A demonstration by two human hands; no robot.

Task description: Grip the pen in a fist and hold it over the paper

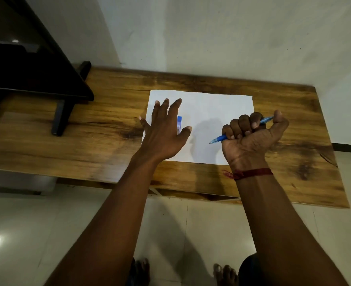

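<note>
1. While the right hand (251, 137) is turned palm up in a fist, its fingers are clenched round a slim blue plastic ballpoint pen (218, 138), with the thumb stretched out to the right.
2. That pen crosses the fist at a slant: its tip pokes out on the left over the paper, and its other end shows beside the thumb.
3. Spread flat, palm down, the left hand (164, 131) has straight, released fingers over the left part of a white rectangular sheet of paper (211, 108); whether it presses the sheet cannot be told.
4. A small blue pen cap (179, 124) lies on the paper, partly hidden by that hand, between its index finger and thumb.
5. A red thread bracelet (251, 174) circles the right wrist.
6. The sheet lies on a brown wooden tabletop (108, 120) that stands against a pale wall (232, 38).
7. A dark stand (46, 79) sits on the table's left end, well apart from the paper.
8. Bare toes show on the pale tiled floor (36, 234) below.
</note>
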